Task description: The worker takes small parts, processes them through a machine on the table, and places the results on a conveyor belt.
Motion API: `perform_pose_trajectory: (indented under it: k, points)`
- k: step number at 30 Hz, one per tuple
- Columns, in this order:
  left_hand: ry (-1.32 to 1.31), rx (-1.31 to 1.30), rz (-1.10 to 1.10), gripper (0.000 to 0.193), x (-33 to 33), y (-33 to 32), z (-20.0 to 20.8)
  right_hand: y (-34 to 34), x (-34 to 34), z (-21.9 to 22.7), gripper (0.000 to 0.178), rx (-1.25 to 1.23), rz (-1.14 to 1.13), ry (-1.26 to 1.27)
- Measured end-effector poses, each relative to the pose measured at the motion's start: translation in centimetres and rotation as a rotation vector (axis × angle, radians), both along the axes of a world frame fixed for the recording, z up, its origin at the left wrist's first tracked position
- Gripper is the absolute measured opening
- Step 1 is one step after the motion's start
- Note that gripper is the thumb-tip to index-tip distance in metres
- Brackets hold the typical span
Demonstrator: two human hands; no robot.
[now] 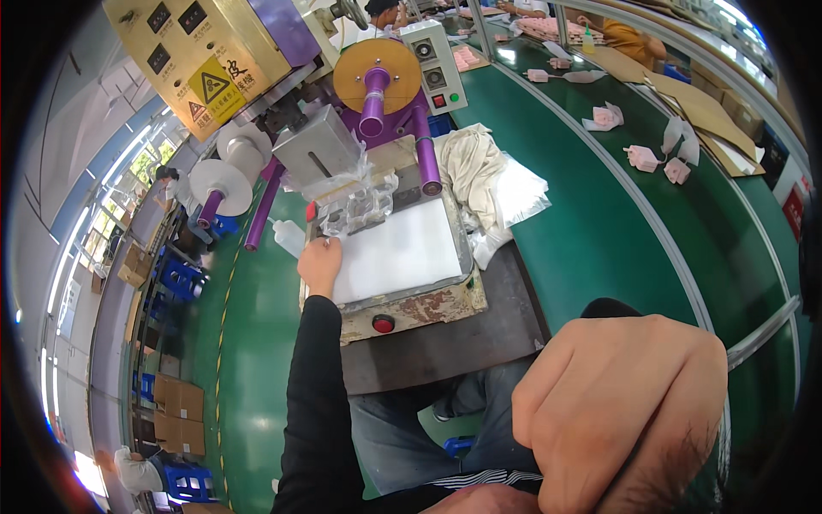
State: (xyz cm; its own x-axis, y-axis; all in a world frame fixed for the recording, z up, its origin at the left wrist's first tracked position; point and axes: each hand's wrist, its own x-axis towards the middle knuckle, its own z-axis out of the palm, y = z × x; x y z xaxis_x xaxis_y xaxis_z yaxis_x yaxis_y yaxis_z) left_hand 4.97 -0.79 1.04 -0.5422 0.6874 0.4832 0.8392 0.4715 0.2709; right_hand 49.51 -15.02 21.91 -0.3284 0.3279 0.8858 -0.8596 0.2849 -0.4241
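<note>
My left hand (320, 265) is closed at the left edge of a white pad (398, 253) on the bed of a press machine. Its fingertips are beside crumpled clear plastic film (364, 206) that lies under the grey metal press head (317, 150); whether they pinch it is hidden. A white squeeze bottle (288, 237) stands just behind this hand. Close to the camera, my right hand (625, 411) is raised at the lower right, its back toward me and its fingers curled out of sight. What it holds, if anything, is hidden.
Red buttons sit on the bed's front (383, 324) and left side. Purple rollers (428, 154) and a control box (434, 68) flank the press. A beige cloth (467, 163) lies to the right, beside a green conveyor (591, 223) carrying pink pieces (640, 158). Other people work farther off.
</note>
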Motion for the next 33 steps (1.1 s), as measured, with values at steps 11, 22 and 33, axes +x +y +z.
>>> perform_pose_trajectory:
  k: [11,22,33]
  points:
    - [0.009,0.011,0.005,0.038,-0.4,-0.1,-0.3,2.3,-0.5,-0.7,0.013,0.251,0.207,0.02]
    - [-0.007,-0.015,0.004,0.039,-0.1,0.2,-0.1,2.5,-0.2,-0.5,0.011,0.295,0.249,-0.012]
    - [-0.001,0.025,-0.015,0.04,-0.4,-0.1,-0.5,2.9,-0.7,-0.6,0.011,0.383,0.255,0.017]
